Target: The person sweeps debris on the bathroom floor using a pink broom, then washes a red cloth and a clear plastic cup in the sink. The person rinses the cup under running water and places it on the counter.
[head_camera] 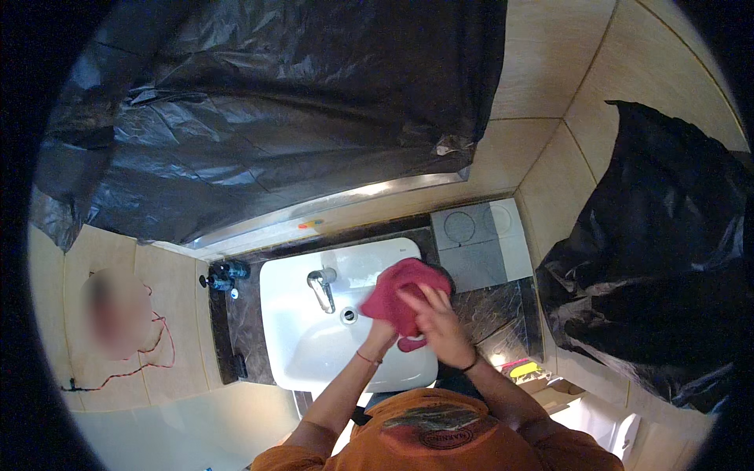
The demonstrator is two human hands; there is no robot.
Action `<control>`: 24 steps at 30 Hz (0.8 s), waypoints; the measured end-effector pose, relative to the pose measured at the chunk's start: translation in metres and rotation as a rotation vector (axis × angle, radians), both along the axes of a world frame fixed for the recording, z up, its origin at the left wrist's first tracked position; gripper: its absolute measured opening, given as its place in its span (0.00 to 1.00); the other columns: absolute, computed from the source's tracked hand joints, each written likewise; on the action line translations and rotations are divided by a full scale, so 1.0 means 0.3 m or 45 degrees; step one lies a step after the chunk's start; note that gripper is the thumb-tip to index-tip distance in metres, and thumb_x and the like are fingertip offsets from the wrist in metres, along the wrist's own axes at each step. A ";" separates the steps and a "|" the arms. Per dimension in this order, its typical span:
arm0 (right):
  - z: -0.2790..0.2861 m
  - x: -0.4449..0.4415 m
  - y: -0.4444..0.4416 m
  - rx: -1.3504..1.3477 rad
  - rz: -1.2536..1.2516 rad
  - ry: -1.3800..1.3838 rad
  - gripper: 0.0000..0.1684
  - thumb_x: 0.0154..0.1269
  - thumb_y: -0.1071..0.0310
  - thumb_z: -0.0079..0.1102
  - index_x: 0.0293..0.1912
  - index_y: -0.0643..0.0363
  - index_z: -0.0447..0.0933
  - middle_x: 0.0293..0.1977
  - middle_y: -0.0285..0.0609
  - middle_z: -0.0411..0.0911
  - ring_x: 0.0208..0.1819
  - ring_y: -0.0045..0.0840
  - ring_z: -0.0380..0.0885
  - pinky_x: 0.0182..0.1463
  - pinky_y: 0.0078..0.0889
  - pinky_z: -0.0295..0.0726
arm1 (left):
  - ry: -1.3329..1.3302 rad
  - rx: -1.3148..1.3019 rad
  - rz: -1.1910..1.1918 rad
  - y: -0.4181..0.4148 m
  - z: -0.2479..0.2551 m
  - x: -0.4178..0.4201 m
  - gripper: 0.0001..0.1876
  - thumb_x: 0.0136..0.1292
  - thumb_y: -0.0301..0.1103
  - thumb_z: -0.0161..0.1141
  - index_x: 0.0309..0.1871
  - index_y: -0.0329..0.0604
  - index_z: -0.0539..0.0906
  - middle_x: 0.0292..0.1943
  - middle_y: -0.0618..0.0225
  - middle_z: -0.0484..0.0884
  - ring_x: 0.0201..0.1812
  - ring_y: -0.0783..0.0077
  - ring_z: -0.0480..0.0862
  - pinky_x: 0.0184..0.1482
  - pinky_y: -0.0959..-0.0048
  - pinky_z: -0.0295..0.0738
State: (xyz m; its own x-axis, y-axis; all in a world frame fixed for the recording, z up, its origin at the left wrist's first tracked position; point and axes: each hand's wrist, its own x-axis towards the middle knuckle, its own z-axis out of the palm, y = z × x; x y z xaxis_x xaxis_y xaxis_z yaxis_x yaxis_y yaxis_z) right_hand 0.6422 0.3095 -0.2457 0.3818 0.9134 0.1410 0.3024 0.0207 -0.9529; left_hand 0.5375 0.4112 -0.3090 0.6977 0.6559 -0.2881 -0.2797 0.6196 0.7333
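Observation:
A red cloth (400,282) is spread over the right part of a white washbasin (294,359), between both hands. My left hand (384,331) is mostly hidden beneath the cloth, which drapes over its fingers; its grip does not show. On top of the cloth, my right hand (439,324) lies with fingers spread, slightly blurred. A dark rounded thing shows partly behind the cloth's right edge. Left of the cloth are the chrome tap (322,289) and the basin's drain (349,315).
Dark bottles (224,275) stand on the counter's left end. A grey and white panel (471,244) lies at its back right. Black plastic sheeting (294,118) covers the wall area ahead, and more black plastic (654,259) hangs at right. A twisted cord (135,370) runs along the left wall.

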 end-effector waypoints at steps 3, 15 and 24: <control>0.057 -0.040 0.041 -0.034 -0.063 -0.537 0.24 0.66 0.59 0.45 0.60 0.49 0.68 0.54 0.54 0.63 0.55 0.47 0.63 0.61 0.44 0.58 | 0.076 0.082 -0.029 -0.041 -0.015 -0.048 0.26 0.65 0.35 0.56 0.65 0.46 0.62 0.63 0.64 0.66 0.61 0.65 0.69 0.62 0.66 0.66; -0.080 -0.008 0.113 -0.280 0.202 1.322 0.28 0.67 0.54 0.53 0.61 0.56 0.64 0.56 0.42 0.69 0.56 0.23 0.69 0.57 0.28 0.71 | 0.807 1.617 -0.177 -0.008 0.181 -0.090 0.20 0.40 0.36 0.73 0.38 0.42 0.81 0.35 0.56 0.81 0.39 0.51 0.80 0.45 0.60 0.74; -0.233 -0.099 0.073 -0.009 0.127 1.943 0.27 0.70 0.49 0.42 0.63 0.50 0.62 0.58 0.38 0.69 0.58 0.26 0.70 0.62 0.35 0.68 | 0.980 2.035 -0.341 -0.024 0.286 -0.090 0.23 0.36 0.31 0.71 0.37 0.31 0.76 0.40 0.40 0.73 0.46 0.35 0.73 0.66 0.48 0.55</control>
